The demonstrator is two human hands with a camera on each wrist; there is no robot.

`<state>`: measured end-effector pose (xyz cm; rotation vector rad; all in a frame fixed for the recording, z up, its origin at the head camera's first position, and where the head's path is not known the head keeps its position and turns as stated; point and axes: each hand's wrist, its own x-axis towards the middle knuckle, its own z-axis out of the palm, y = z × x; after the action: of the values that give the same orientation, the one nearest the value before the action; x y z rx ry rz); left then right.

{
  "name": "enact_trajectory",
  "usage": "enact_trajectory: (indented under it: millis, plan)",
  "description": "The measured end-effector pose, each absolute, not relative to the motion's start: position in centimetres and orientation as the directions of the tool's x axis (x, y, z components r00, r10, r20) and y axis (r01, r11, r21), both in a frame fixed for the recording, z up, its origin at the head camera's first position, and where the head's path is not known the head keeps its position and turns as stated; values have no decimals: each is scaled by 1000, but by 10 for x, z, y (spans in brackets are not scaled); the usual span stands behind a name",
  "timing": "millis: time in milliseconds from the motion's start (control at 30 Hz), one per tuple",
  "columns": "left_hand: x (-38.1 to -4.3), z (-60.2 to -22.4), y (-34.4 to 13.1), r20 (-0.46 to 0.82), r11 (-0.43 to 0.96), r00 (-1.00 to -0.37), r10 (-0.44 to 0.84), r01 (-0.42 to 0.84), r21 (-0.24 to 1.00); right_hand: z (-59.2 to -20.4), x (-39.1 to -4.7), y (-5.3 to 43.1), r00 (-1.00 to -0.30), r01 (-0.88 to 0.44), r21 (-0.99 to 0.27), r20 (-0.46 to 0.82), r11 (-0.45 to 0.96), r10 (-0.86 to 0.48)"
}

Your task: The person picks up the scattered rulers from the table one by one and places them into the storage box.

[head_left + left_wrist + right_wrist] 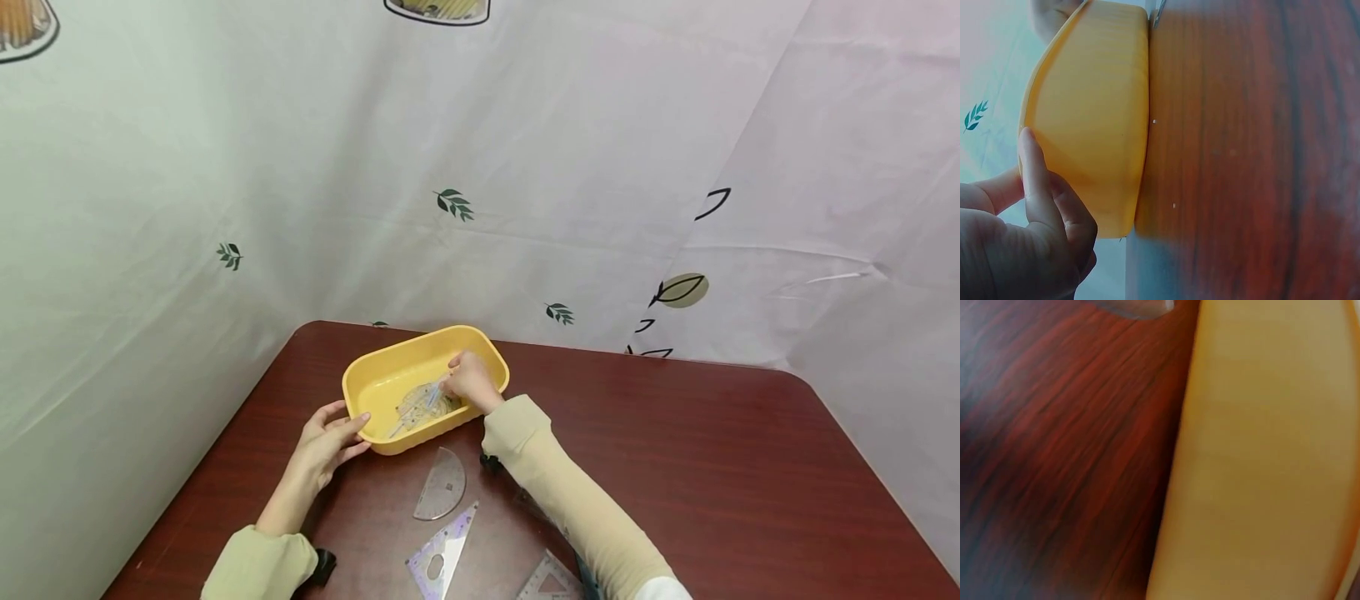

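A yellow plastic bin (412,354) stands near the back edge of the table, slightly askew. My left hand (318,446) grips its left end, thumb over the rim and fingers against the outside; the left wrist view shows this hand (1019,244) beside the bin's wall (1094,112). My right hand (471,381) reaches inside over the near rim and pinches a clear bluish strip (434,393). Below it lies a heap of pale, see-through pieces (420,408), too small to identify. Only the bin's outer wall (1266,450) fills the right wrist view; the right hand is out of sight there.
In front of the bin lie a clear protractor (441,486), a purple-patterned set square (452,540) and another clear set square (534,578). The right sleeve (577,492) partly covers something dark beside them. A white cloth (600,167) hangs behind the table.
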<state>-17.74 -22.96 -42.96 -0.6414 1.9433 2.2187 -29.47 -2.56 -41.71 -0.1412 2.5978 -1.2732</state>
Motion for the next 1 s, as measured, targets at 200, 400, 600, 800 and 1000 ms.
enact_trajectory:
  millis: [200,400,600,800,1000]
  plan:
    - [-178,-431,-230,-388,-169,-904,-181,-361,917,-423,-292,-26,-972,-121,-652,-77,749,-223]
    - [-177,-431,-230,-384,-157,-906,-179,-359,920,-427,-291,-27,-967,-173,-596,-50,784,-251]
    - [-177,-430,-230,-384,-154,-906,-178,-360,920,-427,-290,-27,-966,-186,-600,-35,778,-258]
    - [-177,-430,-230,-384,-159,-907,-173,-359,920,-428,-292,-26,-968,-158,-651,-47,743,-246]
    - [-177,-430,-230,-382,-161,-908,-173,-357,920,-428,-296,-25,-965,-121,-768,-58,629,-257]
